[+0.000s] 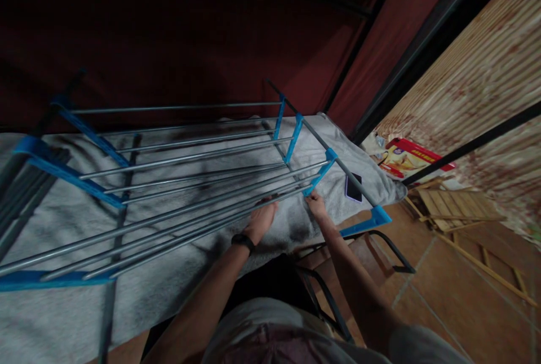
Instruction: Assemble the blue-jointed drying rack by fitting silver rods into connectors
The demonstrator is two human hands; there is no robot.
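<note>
A partly assembled rack of grey metal rods [186, 155] and blue plastic brackets lies on a grey cloth. My left hand [262, 221], with a dark band at the wrist, is closed around a metal rod [228, 216] near its right end; some fingertips are hidden behind it. At the lower end of a blue bracket [323, 174], my right hand [316, 206] pinches the plastic where rod ends meet it. Another blue bracket [374, 220] hangs at the near end of the right side pole [349, 172], with no rods in it.
A phone [353, 188] rests on the grey cloth [203, 181] beyond my right hand. Several loose rods [29, 200] are at the far left. On the tiled floor to the right are a wooden folding chair [459, 204] and a red-and-yellow box [412, 158]. A black metal frame [393, 248] stands close by.
</note>
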